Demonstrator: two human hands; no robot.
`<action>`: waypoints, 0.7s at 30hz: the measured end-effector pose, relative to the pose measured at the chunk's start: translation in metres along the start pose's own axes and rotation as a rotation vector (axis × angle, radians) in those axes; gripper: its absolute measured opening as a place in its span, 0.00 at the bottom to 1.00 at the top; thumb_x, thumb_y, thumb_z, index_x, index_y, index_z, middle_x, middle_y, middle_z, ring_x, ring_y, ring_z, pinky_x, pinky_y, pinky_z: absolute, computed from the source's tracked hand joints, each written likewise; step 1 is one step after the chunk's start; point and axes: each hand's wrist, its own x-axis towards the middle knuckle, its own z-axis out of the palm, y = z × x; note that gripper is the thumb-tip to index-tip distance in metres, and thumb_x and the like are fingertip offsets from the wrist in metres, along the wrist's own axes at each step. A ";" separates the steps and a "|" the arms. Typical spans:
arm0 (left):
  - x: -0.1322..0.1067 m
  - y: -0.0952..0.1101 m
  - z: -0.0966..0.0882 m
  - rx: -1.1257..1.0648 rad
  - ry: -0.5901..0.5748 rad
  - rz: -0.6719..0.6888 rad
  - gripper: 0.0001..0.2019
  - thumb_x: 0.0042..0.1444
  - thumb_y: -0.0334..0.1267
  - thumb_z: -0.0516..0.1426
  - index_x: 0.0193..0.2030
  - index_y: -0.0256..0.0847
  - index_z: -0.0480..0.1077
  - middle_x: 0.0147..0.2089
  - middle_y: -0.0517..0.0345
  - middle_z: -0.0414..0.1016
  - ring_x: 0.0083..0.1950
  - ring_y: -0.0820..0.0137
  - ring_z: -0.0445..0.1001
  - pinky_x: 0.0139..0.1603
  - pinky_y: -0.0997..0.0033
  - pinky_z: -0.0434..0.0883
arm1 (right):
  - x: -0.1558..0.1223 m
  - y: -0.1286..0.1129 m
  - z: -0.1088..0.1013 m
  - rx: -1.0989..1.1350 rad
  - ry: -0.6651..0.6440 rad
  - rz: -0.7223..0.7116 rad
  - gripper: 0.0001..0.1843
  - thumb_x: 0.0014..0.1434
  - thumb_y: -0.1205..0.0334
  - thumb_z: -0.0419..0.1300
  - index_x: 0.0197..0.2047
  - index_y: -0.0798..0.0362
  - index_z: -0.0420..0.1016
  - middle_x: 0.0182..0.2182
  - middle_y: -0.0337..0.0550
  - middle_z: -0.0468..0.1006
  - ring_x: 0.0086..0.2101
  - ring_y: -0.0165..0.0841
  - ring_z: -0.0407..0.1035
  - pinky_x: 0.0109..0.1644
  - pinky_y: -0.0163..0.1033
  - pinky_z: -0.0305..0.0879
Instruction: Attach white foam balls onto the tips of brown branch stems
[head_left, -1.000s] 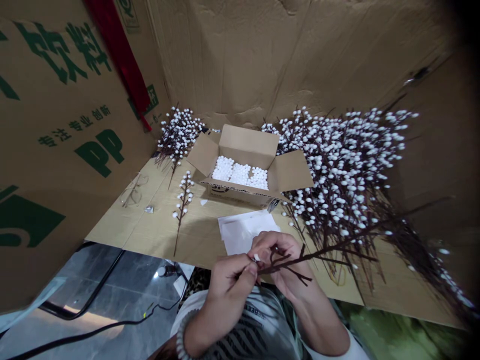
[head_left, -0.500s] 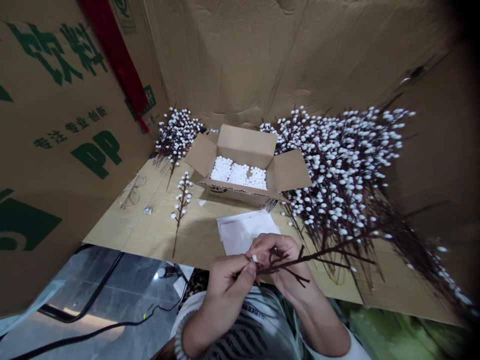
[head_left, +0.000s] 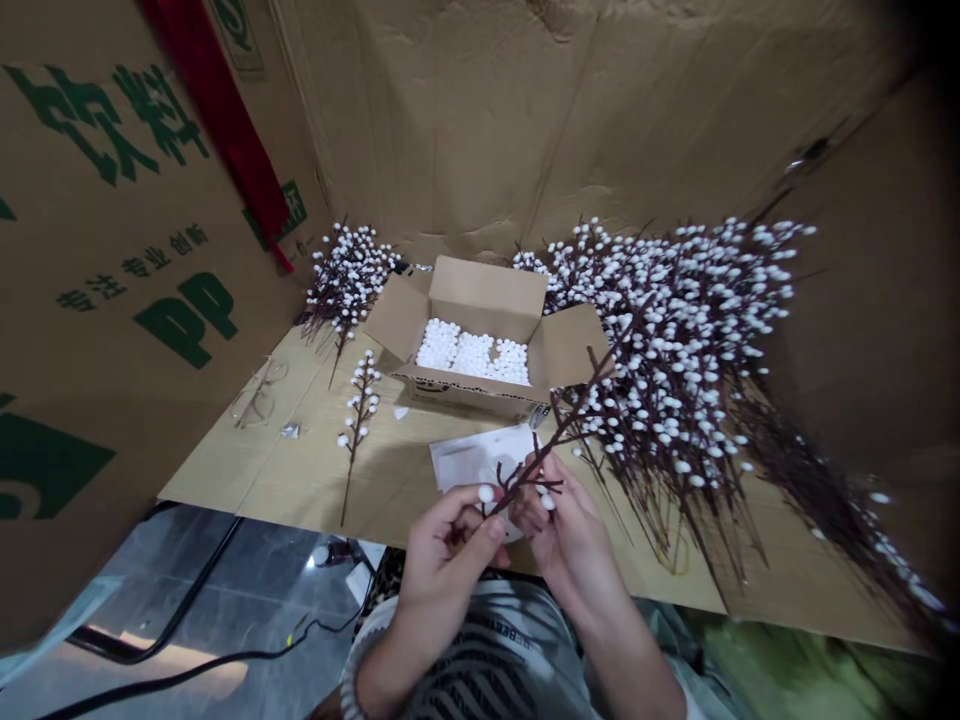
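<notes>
My left hand (head_left: 454,555) pinches the lower end of a brown artificial berry branch (head_left: 547,445), which slants up to the right. One white foam ball (head_left: 486,494) sits on a twig by my left index finger. My right hand (head_left: 566,525) is closed just right of the stem, its fingertips partly behind the twigs, with another white ball (head_left: 546,498) at them. Most of the held branch's twigs are bare. Beyond my hands stands an open cardboard box (head_left: 480,395) with white foam balls (head_left: 472,352) inside. White paper (head_left: 480,455) lies between box and hands.
A large pile of white-berried branches (head_left: 667,340) fills the right side, with bare brown stems (head_left: 817,480) beside it. A smaller bunch (head_left: 349,275) and a single berried branch (head_left: 360,415) lie left. Glasses (head_left: 259,392) rest near the left edge. Cardboard walls (head_left: 450,120) enclose the table.
The held branch has swung from pointing right to pointing up and right. A white ball now shows on its twig by my left hand. My right hand has shifted slightly away from the left.
</notes>
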 end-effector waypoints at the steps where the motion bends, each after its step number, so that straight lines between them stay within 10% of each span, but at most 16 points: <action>1: 0.000 -0.002 0.000 -0.024 0.005 -0.003 0.18 0.49 0.50 0.65 0.42 0.39 0.76 0.19 0.64 0.72 0.21 0.75 0.71 0.26 0.78 0.67 | -0.001 0.000 0.001 -0.001 -0.003 -0.003 0.24 0.36 0.49 0.75 0.25 0.53 0.68 0.14 0.27 0.59 0.16 0.19 0.49 0.18 0.25 0.49; 21: 0.003 -0.004 0.002 -0.220 0.142 -0.072 0.14 0.41 0.39 0.69 0.35 0.38 0.75 0.24 0.65 0.68 0.21 0.80 0.65 0.19 0.83 0.69 | -0.001 0.010 -0.006 0.001 -0.133 -0.026 0.17 0.43 0.54 0.73 0.28 0.54 0.73 0.18 0.32 0.66 0.18 0.20 0.51 0.21 0.26 0.51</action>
